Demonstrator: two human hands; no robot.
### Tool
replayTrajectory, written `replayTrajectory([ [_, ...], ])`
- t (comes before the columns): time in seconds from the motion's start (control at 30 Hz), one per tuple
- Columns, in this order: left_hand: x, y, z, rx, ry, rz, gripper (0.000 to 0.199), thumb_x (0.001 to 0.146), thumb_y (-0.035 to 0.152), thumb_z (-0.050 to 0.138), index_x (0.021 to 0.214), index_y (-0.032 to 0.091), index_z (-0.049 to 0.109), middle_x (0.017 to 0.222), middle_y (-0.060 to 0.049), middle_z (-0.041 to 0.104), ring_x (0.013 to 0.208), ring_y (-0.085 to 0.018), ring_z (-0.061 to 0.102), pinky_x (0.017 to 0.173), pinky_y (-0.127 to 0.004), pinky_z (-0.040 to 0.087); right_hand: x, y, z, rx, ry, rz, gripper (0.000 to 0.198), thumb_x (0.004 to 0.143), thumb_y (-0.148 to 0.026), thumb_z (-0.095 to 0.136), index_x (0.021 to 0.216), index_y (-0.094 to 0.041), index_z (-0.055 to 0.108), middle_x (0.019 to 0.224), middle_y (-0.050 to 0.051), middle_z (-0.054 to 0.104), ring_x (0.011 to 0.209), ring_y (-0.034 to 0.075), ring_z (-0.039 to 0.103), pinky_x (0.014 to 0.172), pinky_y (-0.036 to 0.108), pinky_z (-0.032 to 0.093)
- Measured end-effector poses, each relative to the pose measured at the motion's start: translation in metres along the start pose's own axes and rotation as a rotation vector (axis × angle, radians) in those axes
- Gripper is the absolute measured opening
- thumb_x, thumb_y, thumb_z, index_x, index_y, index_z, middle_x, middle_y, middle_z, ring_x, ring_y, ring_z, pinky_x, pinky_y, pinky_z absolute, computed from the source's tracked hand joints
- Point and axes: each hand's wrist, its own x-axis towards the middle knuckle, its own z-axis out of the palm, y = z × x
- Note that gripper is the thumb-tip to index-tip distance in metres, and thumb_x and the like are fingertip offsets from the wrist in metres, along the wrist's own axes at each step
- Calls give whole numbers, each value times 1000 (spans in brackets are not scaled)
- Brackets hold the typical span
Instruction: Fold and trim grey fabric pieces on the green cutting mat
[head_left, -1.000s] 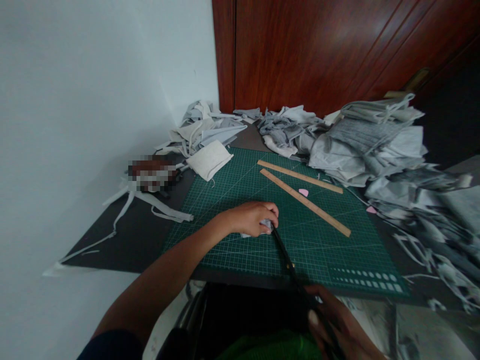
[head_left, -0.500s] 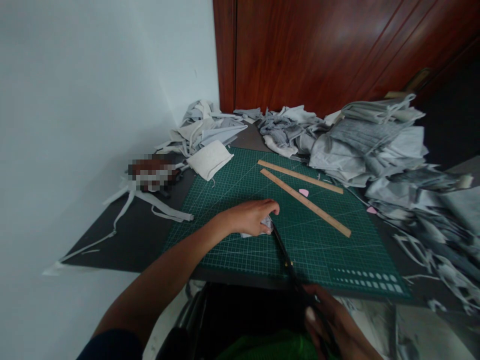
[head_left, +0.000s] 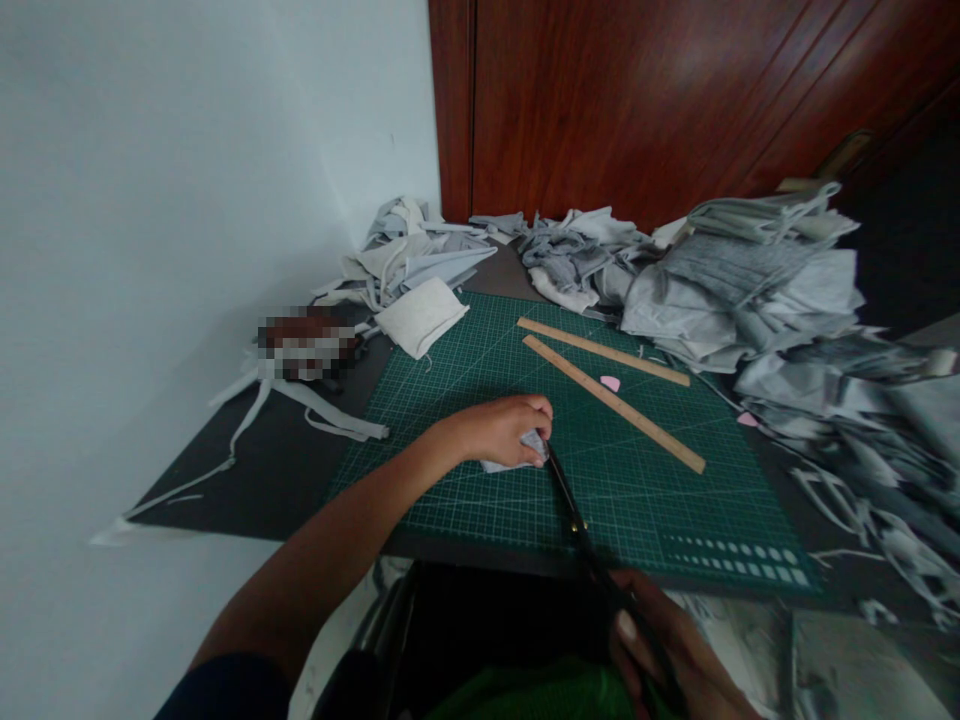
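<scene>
My left hand [head_left: 510, 430] is closed on a small grey piece of fabric [head_left: 499, 467], pressed on the green cutting mat [head_left: 465, 510]. Most of the piece is hidden under the palm and fingers. At the lower right, my right hand [head_left: 660, 640] grips the handles of black scissors [head_left: 566, 485]. Their blades point up and left, and the tip meets the fabric's edge beside my left fingers. The blades look close together.
Two wooden rulers [head_left: 622, 400] lie on the mat, with a pink chalk piece [head_left: 610, 383] between them. A folded cream cloth [head_left: 422, 318] sits at the mat's back left. Grey fabric heaps [head_left: 735, 285] line the back and right. Fabric strips [head_left: 341, 423] lie at left.
My left fingers have curled in more tightly over the fabric. The scissors have barely moved, and the whole view has shifted slightly.
</scene>
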Motion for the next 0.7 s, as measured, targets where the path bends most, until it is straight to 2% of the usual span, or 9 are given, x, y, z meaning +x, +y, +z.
replayTrajectory([
  [0.4, 0, -1, 0, -5, -11, 1, 23, 77, 19, 83, 94, 16, 68, 118, -8, 62, 104, -20, 63, 95, -32, 48, 1, -4, -6, -99, -28, 21, 82, 77, -83, 63, 128, -20, 49, 60, -7, 50, 49, 12, 48, 45, 22, 40],
  [0.7, 0, 1, -2, -29, -13, 6, 22, 76, 16, 82, 94, 17, 69, 118, -7, 61, 104, -19, 62, 95, -32, 48, -1, 3, -3, -113, 31, -29, 79, 78, -81, 63, 129, -22, 54, 59, -6, 48, 50, 14, 51, 48, 24, 43],
])
